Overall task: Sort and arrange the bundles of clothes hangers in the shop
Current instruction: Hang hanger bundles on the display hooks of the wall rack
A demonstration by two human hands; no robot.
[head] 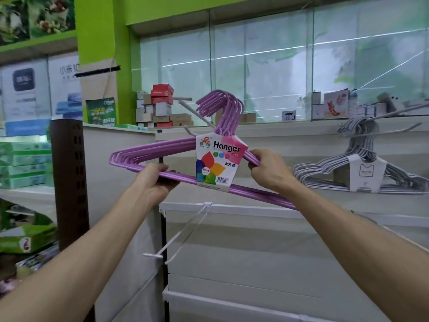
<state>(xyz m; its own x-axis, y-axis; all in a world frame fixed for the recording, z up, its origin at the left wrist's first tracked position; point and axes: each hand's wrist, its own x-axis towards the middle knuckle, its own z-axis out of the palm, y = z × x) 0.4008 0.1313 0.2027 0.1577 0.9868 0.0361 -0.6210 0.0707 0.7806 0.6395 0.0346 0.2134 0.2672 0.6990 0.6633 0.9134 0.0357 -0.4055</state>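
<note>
**Purple hanger bundle held up in both hands before the display wall**

A person is holding a bundle of purple hangers (148, 156) up in front of a white display wall (255, 252), with both forearms reaching in from the bottom of the view. The left hand (153, 182) is gripping the bundle's bottom bars from underneath, fingers curling round them just left of the label. The right hand (270, 169) is clutching the right shoulder of the bundle, fingers wrapping over the sloping bars just beside the label's right edge. The bundle is tilting, its left end sitting higher than its right end, which is running down behind the right forearm. Its hooks are standing up near a grey wall peg (197, 115); whether they are touching it is hard to tell.

A paper label (219, 163) is wrapping the middle of the bundle, showing the word "Hanger", coloured petals and a barcode.

To the right, well apart from the hands, a bundle of grey hangers (329, 170) with a white label is hanging from another peg (399, 112) on the same wall. Below the purple bundle a white wire hook (183, 231) is sticking out from the wall. On the ledge behind, small stacked boxes (157, 108) are sitting in front of a glass pane (255, 54). On the left, green packages (25, 163) are lying piled on shelves beside a dark perforated post (69, 182)
</note>
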